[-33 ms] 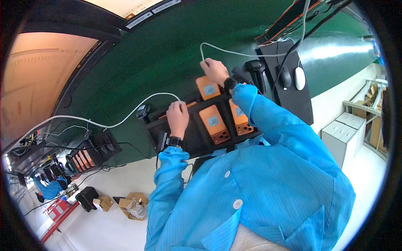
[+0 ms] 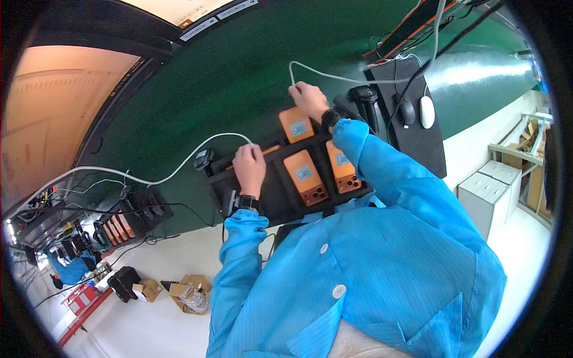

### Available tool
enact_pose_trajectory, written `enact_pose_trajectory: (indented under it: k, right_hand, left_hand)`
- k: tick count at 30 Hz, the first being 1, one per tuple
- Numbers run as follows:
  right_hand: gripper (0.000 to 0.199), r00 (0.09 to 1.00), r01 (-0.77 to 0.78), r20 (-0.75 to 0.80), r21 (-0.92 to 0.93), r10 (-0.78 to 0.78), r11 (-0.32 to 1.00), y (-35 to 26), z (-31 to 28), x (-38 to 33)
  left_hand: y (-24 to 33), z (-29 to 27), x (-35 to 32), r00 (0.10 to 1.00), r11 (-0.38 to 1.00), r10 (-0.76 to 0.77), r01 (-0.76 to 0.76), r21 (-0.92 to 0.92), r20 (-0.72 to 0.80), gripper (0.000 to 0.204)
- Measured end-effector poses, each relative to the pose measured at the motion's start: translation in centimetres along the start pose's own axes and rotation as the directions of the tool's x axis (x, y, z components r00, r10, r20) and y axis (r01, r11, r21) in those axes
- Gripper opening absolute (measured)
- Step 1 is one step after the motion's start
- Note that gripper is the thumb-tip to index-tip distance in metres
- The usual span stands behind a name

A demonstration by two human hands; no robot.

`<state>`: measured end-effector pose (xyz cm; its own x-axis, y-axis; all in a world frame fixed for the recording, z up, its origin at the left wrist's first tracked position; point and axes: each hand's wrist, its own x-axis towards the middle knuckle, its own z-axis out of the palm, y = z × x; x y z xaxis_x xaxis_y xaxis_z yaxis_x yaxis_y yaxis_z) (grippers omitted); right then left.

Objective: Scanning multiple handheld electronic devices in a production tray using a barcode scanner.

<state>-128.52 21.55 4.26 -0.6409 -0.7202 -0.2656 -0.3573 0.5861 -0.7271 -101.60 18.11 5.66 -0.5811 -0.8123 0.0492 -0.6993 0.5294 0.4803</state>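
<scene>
My left hand (image 2: 250, 170) is closed on the end of a white cable (image 2: 210, 138), above the left part of a black tray (image 2: 265, 194). My right hand (image 2: 310, 99) pinches another white cable (image 2: 334, 76) beyond the tray; the cable's tip is hidden by the fingers. Just below that hand is an orange phone (image 2: 296, 125) with a pale label. In the tray lie two more orange phones, a middle one (image 2: 304, 175) and a right one (image 2: 342, 168), backs up and camera bumps toward me. Part of another orange piece (image 2: 271, 149) shows beside my left hand.
A black handheld scanner (image 2: 365, 101) stands right of my right hand. Farther right, a black mouse (image 2: 406, 112) and a white mouse (image 2: 427, 112) rest on a dark mat (image 2: 427, 146). Large screens (image 2: 77, 113) rise at the left. Cardboard boxes (image 2: 191, 289) stand on the floor.
Both hands have shifted slightly, the left one a little to the left and the right one a little to the right, each still with its cable. The phones have not moved.
</scene>
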Motion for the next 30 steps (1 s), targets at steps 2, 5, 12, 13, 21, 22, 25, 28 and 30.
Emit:
enact_pose_trajectory:
  k: [2, 5, 12, 13, 21, 22, 25, 28, 30]
  right_hand:
    - [0.041, 0.999, -0.011, -0.038, 0.014, 0.012, 1.0, 1.7, -1.6, 0.3]
    - [0.041, 0.998, -0.002, -0.063, -0.208, -0.011, 0.978, 5.2, -4.8, 0.4]
    - [0.025, 0.972, 0.131, -0.194, -0.036, -0.136, 0.991, 9.1, -9.2, -4.9]
    - [0.021, 0.968, 0.193, -0.178, 0.064, -0.179, 0.979, 8.7, -9.2, -6.0]
    - [0.034, 0.971, 0.236, -0.031, 0.045, -0.235, 0.971, 4.7, -7.3, -10.4]
    - [0.048, 0.954, 0.297, 0.046, -0.025, -0.295, 0.955, 4.2, -6.7, -9.8]
    - [0.064, 0.863, 0.505, 0.076, -0.148, -0.5, 0.85, 2.6, -4.7, -7.4]
    - [0.069, 0.807, 0.584, 0.249, -0.194, -0.536, 0.788, 1.7, -3.5, -5.0]
    - [0.07, 0.781, 0.58, 0.401, -0.184, -0.479, 0.793, 1.4, -3.0, -4.2]
  left_hand:
    - [-1.1, -1.3, 0.5, 0.988, 0.98, -0.149, 0.154, 0.126, -0.046, 0.03]
    - [-2.2, -2.8, 0.7, 0.965, 0.921, -0.235, 0.26, 0.289, -0.118, 0.045]
    - [-8.0, -5.1, -1.2, 0.91, 0.927, -0.171, 0.279, 0.25, -0.379, 0.032]
    - [-10.1, -5.8, -1.5, 0.882, 0.887, -0.301, 0.398, 0.233, -0.362, 0.036]
    - [-23.5, -5.3, -0.4, 0.582, 0.27, -0.504, 0.808, -0.523, 0.639, 0.029]
    - [-23.6, -5.2, -0.3, 0.632, 0.347, -0.539, 0.769, -0.536, 0.558, 0.029]
    - [-22.0, -7.2, 0.8, 0.748, 0.503, -0.571, 0.645, -0.575, 0.338, 0.026]
    - [-18.0, -12.5, 1.9, 0.766, 0.693, -0.633, 0.494, -0.525, -0.115, 0.026]
    - [-13.6, -15.7, 2.1, 0.808, 0.712, -0.589, 0.511, -0.482, -0.014, 0.029]
